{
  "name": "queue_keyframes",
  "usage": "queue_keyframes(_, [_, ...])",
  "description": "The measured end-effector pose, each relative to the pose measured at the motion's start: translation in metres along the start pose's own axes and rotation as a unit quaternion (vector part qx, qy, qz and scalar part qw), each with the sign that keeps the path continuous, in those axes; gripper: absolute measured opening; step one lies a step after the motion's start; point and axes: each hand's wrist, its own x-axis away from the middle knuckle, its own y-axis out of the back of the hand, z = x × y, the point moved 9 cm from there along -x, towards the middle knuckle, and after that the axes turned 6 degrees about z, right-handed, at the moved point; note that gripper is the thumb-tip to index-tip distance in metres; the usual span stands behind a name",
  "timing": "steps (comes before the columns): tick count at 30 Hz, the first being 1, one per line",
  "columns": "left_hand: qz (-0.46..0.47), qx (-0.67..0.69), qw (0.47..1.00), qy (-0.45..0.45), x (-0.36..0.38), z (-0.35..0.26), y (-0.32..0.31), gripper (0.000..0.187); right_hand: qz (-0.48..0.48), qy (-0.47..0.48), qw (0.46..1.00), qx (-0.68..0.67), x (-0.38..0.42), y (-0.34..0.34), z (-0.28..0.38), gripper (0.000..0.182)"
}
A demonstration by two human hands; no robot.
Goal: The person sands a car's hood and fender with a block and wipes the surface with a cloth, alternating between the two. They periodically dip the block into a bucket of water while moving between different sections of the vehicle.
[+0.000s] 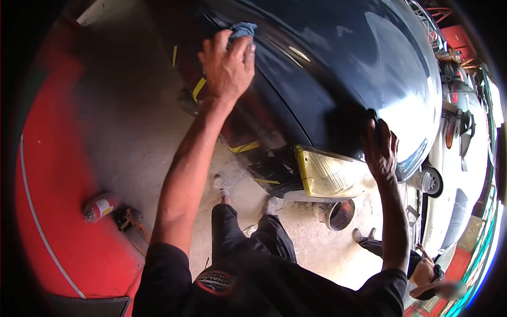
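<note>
A crumpled blue cloth [243, 30] is gripped in my left hand [228, 68], pressed to the upper left edge of a glossy dark car's bodywork [317, 63]. My right hand [381, 150] reaches onto the front of the hood above the headlight [332, 171]. Its fingers bend over a small black shape [372, 114] at the tips, whose kind I cannot make out. Yellow tape [302, 169] edges the headlight, and more yellow strips [244, 147] stick to the dark fender and bumper area.
A round bucket-like container [340, 214] lies below the headlight. A red cylinder [101, 207] rests at left by a red surface [58, 174]. At right, a person in dark clothes [422, 267] is near a white car [449, 206]. My feet [221, 184] stand on the concrete floor.
</note>
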Motion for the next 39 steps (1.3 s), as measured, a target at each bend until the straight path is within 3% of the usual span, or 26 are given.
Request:
queue_keyframes(2, [-0.018, -0.005, 1.0, -0.001, 0.0, 0.004, -0.005, 0.017, -0.011, 0.007, 1.0, -0.006, 0.005, -0.001, -0.003, 0.067])
queue_keyframes(6, [-0.059, 0.018, 0.998, -0.012, 0.005, 0.004, -0.002, 0.018, -0.013, 0.025, 0.999, -0.035, -0.099, 0.013, 0.045, 0.069])
queue_keyframes(10, [-0.078, 0.078, 0.992, 0.069, 0.015, 0.015, 0.001, 0.022, -0.029, 0.062, 0.995, -0.068, -0.143, 0.026, 0.067, 0.072])
queue_keyframes(15, [-0.126, 0.136, 0.97, 0.158, 0.031, 0.027, 0.0, 0.024, -0.004, 0.052, 0.998, 0.03, -0.056, 0.003, 0.033, 0.068])
queue_keyframes(18, [-0.128, 0.136, 0.971, 0.15, 0.03, 0.025, 0.002, 0.024, 0.003, 0.059, 0.998, 0.013, -0.104, 0.012, 0.057, 0.065])
queue_keyframes(23, [-0.13, 0.149, 0.969, 0.15, 0.029, 0.028, 0.005, 0.024, -0.05, 0.084, 0.995, 0.007, -0.265, 0.021, 0.136, 0.064])
queue_keyframes(25, [-0.103, 0.181, 0.966, 0.15, 0.031, 0.036, 0.004, 0.022, -0.079, 0.096, 0.992, -0.006, -0.29, 0.021, 0.148, 0.063])
queue_keyframes(27, [-0.09, 0.211, 0.961, 0.152, 0.035, 0.05, 0.009, 0.021, -0.04, 0.092, 0.995, 0.001, -0.268, 0.021, 0.137, 0.063])
queue_keyframes(29, [-0.087, 0.232, 0.955, 0.162, 0.059, 0.08, 0.026, 0.021, -0.029, 0.093, 0.995, 0.027, -0.218, 0.016, 0.112, 0.063])
queue_keyframes(31, [-0.051, 0.24, 0.943, 0.225, 0.095, 0.128, 0.04, 0.017, -0.006, 0.098, 0.993, 0.06, -0.17, 0.006, 0.089, 0.062])
queue_keyframes(33, [-0.005, 0.287, 0.9, 0.329, 0.146, 0.176, 0.042, 0.014, 0.013, 0.091, 0.994, 0.061, -0.177, 0.009, 0.096, 0.061])
queue_keyframes(39, [0.055, 0.217, 0.89, 0.397, 0.302, 0.23, 0.055, 0.01, -0.058, 0.094, 0.992, 0.067, -0.36, 0.014, 0.187, 0.066])
